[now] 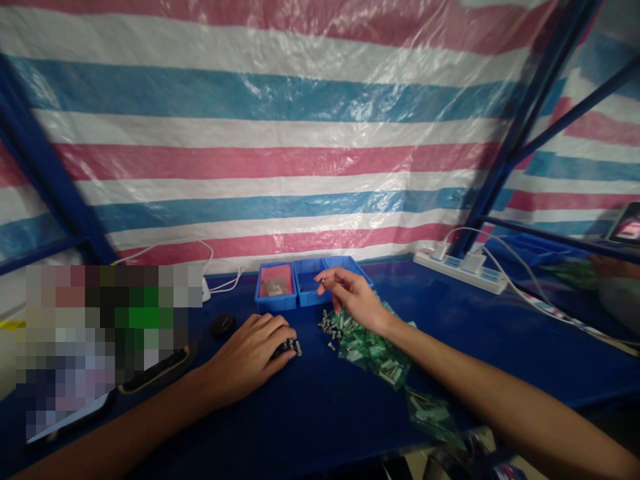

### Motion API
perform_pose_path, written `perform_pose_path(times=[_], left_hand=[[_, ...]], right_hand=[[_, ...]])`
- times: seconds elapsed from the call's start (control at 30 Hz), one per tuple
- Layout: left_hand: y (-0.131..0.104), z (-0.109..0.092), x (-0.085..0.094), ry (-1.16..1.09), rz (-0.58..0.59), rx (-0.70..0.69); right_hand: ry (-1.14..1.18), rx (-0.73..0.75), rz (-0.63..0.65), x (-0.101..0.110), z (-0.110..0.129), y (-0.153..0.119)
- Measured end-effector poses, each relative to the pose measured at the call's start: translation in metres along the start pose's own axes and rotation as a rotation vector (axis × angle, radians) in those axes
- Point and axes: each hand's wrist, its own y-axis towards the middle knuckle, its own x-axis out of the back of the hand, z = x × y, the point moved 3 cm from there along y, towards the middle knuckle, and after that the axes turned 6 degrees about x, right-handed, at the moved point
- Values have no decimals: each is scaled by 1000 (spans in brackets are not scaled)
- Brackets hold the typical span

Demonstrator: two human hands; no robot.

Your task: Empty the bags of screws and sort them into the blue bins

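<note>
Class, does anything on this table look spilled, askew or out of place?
Small screw-like pieces lie loose on the blue table, outside the blue bins, possibly spilled. One green bag sits at the front edge and might slip.

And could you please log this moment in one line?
Left hand around screws | right hand pinching small part | green packets beside screw pile | blue trays beyond

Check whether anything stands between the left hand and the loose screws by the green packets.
Nothing visible does. Beyond the few screws at the left hand itself, only blue tabletop shows before the loose pile.
</note>
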Motion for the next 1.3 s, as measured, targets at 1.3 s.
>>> perform_pose_path(times=[1.3], left_hand=[[1,0,-3,8,24,-34]], right_hand=[[-10,-19,8,-2,4,-1]])
